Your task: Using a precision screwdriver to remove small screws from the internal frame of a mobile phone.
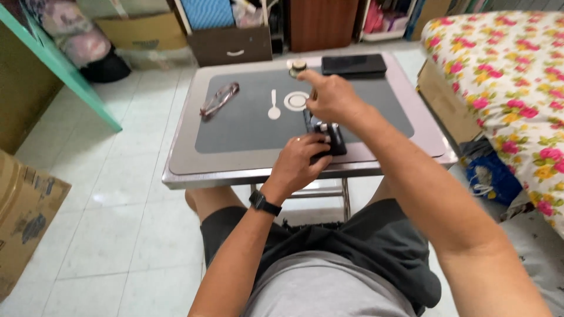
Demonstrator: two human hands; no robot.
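Note:
My left hand (299, 158) grips a small black device (330, 136) with pale knobs, standing near the front edge of the low table (235, 164). My right hand (332, 97) hovers just above and behind the device, fingers pinched together around something too small to make out. A white ring-shaped lid (296, 101) lies just left of the right hand. A white spoon (274, 107) lies further left. A small round jar (297, 67) stands at the back edge.
Eyeglasses (219, 100) lie on the table's left part. A black flat case (354, 64) sits at the back. A flowered bed (517, 82) is to the right, cardboard boxes (23, 211) to the left, a drawer (230, 44) behind.

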